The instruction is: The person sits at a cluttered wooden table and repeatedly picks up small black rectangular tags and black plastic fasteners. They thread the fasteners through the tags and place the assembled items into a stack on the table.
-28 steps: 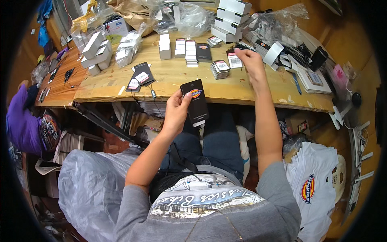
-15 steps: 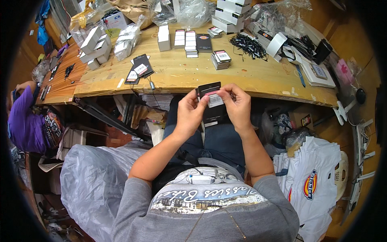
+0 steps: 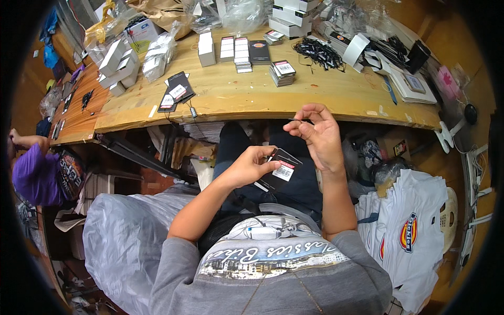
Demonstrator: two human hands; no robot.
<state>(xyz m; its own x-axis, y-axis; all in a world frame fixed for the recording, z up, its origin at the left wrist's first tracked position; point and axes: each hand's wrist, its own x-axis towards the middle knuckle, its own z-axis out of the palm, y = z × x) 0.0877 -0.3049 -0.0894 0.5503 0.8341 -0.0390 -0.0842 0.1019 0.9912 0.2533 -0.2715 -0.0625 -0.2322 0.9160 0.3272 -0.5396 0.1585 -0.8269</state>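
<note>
My left hand [image 3: 251, 166] is closed on black hang tags [image 3: 270, 182] above my lap, its thumb pressing on the top one. That tag carries a white and red barcode sticker. Higher and to the right, near the table's front edge, my right hand [image 3: 321, 137] is raised, thumb and fingertips pinched together. A thin dark strand [image 3: 294, 120] pokes out from the pinch; too little shows to tell its kind. On the table beyond lie a short stack of stickered tags [image 3: 283, 72] and, further left, several loose black tags [image 3: 177, 89] with a cord.
Along the table [image 3: 241, 102] stand stacks of white cards [image 3: 207, 50], a pile of black cords [image 3: 318, 53] and white boxes [image 3: 290, 26]. A large plastic bag [image 3: 123, 236] is at my left, folded white shirts [image 3: 404, 231] at my right. Another person's purple sleeve [image 3: 32, 170] shows at far left.
My hands have parted. The left has lowered toward my lap with the tags, now tilted; the right has let go of them and risen to the right, pinching a thin dark strand.
</note>
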